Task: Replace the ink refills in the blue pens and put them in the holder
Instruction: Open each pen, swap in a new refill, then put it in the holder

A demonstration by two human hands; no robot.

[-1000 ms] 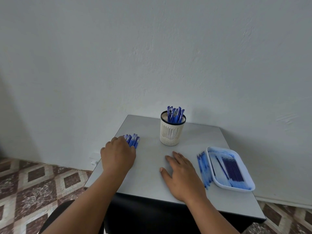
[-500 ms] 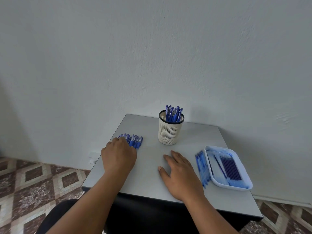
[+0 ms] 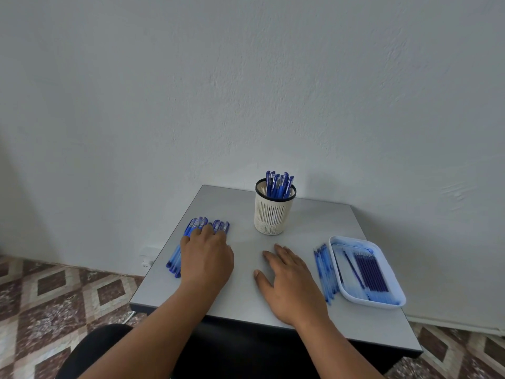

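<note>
Several blue pens lie in a row at the table's left edge, and my left hand rests palm down on top of them, fingers spread over their caps. My right hand lies flat and empty on the bare grey table, between the pens and the refills. A cream slotted holder stands at the back middle with several blue pens upright in it. A white tray at the right holds several dark blue refills. More pale blue refills lie on the table just left of the tray.
A plain white wall rises directly behind the table. Patterned brown and cream floor tiles show to the left and lower right. My dark-clothed knee is below the table's front edge.
My left hand has slid a little toward me and right over the pens, uncovering more of their caps and spreading the row. The right hand has stayed flat in place.
</note>
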